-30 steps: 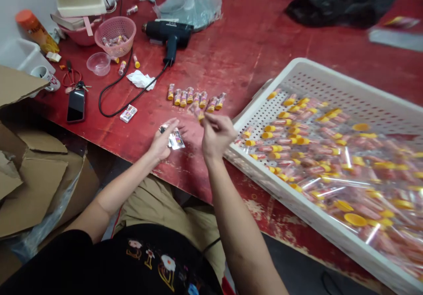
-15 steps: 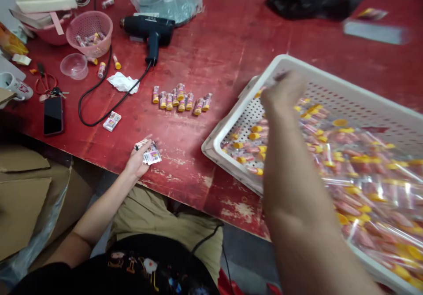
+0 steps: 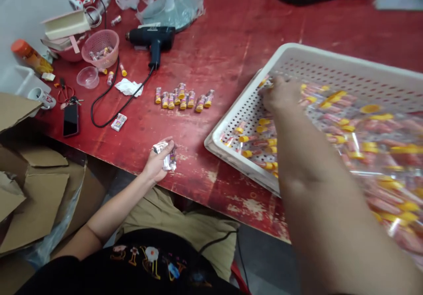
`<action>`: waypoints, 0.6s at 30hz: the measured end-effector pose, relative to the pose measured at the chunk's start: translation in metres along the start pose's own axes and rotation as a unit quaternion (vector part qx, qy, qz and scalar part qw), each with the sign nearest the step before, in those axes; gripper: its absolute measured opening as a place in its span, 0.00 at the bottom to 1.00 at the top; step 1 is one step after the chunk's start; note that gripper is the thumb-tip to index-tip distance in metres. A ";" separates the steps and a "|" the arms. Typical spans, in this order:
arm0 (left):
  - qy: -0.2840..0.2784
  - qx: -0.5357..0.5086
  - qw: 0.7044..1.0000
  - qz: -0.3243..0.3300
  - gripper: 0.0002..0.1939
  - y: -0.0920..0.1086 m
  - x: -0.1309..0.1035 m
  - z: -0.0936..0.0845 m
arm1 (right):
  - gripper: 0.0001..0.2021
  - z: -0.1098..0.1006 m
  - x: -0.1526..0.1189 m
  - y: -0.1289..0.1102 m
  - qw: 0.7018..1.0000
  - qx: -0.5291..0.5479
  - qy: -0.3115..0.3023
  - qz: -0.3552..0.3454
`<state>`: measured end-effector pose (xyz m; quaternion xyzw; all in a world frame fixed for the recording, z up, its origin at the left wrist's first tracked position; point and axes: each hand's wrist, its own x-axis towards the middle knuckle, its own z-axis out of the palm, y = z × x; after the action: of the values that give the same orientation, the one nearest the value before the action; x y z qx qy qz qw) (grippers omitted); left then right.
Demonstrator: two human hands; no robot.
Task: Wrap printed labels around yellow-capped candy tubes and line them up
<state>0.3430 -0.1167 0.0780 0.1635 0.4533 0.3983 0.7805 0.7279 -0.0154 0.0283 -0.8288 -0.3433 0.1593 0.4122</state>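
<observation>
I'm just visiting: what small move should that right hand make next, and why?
Probably close the right hand's grip on one yellow-capped tube: it is down over the crate, among such tubes, while the left hand is busy with silvery packets. The right fingertips are blurred, so I can't tell whether they hold one.

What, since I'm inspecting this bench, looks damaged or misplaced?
The red tabletop has pale, scuffed patches along its near edge, breaking its red surface. A crumpled white scrap by the black cable looks stray.
</observation>
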 end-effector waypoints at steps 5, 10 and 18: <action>-0.071 0.111 0.987 0.094 0.29 -0.017 0.029 0.034 | 0.12 -0.034 -0.021 -0.009 0.999 -0.032 0.039 -0.019; -0.098 0.217 0.958 0.156 0.26 -0.026 0.065 0.068 | 0.24 -0.129 -0.140 0.026 0.969 -0.046 0.130 -0.204; -0.061 0.220 0.952 0.203 0.21 -0.050 0.064 0.102 | 0.24 -0.155 -0.245 0.119 0.937 -0.001 0.308 -0.166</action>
<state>0.4695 -0.0884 0.0647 0.4440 0.4386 0.4275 0.6540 0.6902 -0.3264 0.0234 -0.7689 -0.3327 -0.1747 0.5174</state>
